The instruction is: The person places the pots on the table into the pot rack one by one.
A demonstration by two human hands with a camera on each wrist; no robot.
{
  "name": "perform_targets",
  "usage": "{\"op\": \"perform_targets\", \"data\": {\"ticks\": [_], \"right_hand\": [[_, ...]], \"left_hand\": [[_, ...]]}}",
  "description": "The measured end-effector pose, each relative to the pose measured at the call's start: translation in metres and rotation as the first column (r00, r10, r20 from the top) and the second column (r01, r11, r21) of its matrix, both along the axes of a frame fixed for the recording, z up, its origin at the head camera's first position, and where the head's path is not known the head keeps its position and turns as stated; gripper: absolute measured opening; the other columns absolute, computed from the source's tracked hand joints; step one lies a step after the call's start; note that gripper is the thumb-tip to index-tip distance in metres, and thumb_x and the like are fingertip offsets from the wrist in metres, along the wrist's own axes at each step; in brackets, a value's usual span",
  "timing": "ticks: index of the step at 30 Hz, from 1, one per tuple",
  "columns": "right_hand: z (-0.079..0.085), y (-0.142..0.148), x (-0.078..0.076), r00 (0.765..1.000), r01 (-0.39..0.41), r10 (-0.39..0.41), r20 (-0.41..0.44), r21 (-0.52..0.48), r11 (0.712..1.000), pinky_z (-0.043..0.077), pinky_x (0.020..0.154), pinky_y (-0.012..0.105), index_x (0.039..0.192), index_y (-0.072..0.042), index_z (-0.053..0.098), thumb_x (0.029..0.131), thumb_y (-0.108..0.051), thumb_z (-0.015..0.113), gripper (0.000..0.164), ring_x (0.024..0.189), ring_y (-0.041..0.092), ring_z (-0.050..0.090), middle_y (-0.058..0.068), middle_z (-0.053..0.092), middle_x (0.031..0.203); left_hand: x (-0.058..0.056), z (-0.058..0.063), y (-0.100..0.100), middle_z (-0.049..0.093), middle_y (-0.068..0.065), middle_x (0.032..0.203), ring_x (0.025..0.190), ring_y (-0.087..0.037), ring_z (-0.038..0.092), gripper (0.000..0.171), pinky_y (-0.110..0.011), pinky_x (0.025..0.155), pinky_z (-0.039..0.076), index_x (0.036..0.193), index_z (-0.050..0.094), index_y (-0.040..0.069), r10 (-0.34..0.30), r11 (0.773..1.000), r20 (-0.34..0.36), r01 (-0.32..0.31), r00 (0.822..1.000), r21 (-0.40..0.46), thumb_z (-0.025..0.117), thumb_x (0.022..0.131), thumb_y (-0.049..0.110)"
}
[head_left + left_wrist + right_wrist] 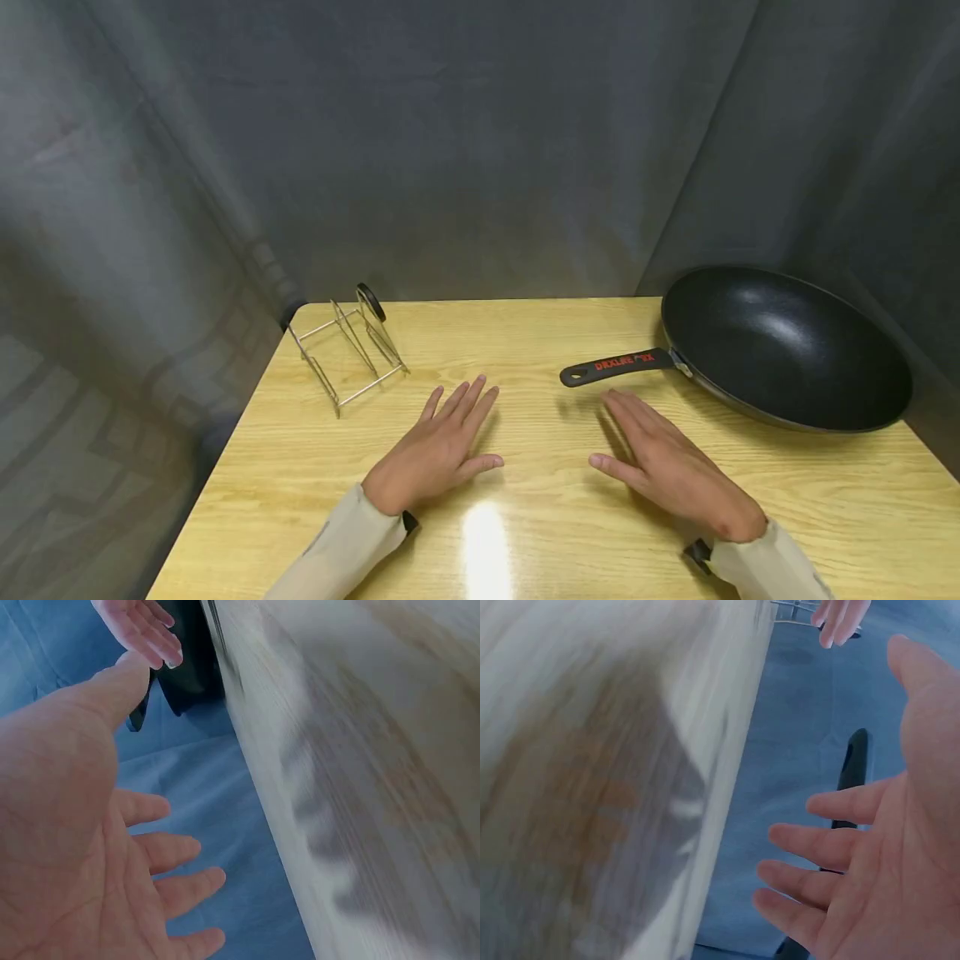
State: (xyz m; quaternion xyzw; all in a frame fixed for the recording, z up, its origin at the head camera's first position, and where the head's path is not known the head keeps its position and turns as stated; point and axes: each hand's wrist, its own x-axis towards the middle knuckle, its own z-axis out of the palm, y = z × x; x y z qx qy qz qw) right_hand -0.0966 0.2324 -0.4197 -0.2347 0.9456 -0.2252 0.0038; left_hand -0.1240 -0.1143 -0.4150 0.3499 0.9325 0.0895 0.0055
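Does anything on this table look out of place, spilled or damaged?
No spill or damage shows. One oddity: the pan sits so near the back right corner of the table that it seems to stick out past the edge; whether it truly overhangs is unclear.

Black pan right, wire rack left

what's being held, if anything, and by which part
Nothing is held: the left hand and right hand are empty, neither gripping the silver wire rack or round black pan.

Both bare hands hover near the wood-grained tabletop.
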Motion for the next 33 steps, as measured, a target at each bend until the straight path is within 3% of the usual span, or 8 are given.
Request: {"op": "perform_targets", "data": {"ticks": [10, 19, 33], "right_hand": [[-0.002, 0.001, -0.01, 0.981, 0.091, -0.065, 0.182, -0.139, 0.986, 0.025, 0.112, 0.068, 0.165, -0.01, 0.017, 0.104, -0.055, 0.053, 0.084, 0.15, 0.043, 0.022, 0.017, 0.021, 0.167], [-0.005, 0.002, -0.018, 0.97, 0.13, -0.086, 0.227, -0.187, 0.974, 0.021, 0.113, 0.07, 0.164, -0.005, 0.016, 0.106, -0.052, 0.051, 0.082, 0.151, 0.045, 0.017, 0.02, 0.018, 0.167], [-0.007, 0.003, -0.028, 0.95, 0.203, -0.128, 0.283, -0.254, 0.945, 0.018, 0.114, 0.07, 0.162, 0.001, 0.014, 0.11, -0.047, 0.042, 0.076, 0.15, 0.049, 0.016, 0.025, 0.019, 0.165]], "left_hand": [[-0.016, -0.004, 0.007, 0.012, -0.014, 0.169, 0.153, -0.035, 0.021, 0.084, -0.055, 0.121, 0.02, 0.165, 0.015, 0.01, 0.041, 0.999, 0.043, -0.042, 0.998, 0.024, 0.042, 0.105, 0.062], [-0.028, -0.006, 0.018, 0.014, -0.013, 0.169, 0.154, -0.032, 0.019, 0.082, -0.054, 0.121, 0.018, 0.165, 0.018, 0.013, 0.039, 0.999, 0.066, -0.041, 0.997, 0.029, 0.037, 0.104, 0.065], [-0.041, 0.002, 0.038, 0.013, -0.013, 0.169, 0.154, -0.032, 0.019, 0.081, -0.053, 0.122, 0.018, 0.165, 0.018, 0.013, 0.012, 0.999, 0.106, -0.016, 0.994, 0.04, 0.037, 0.105, 0.065]]}}
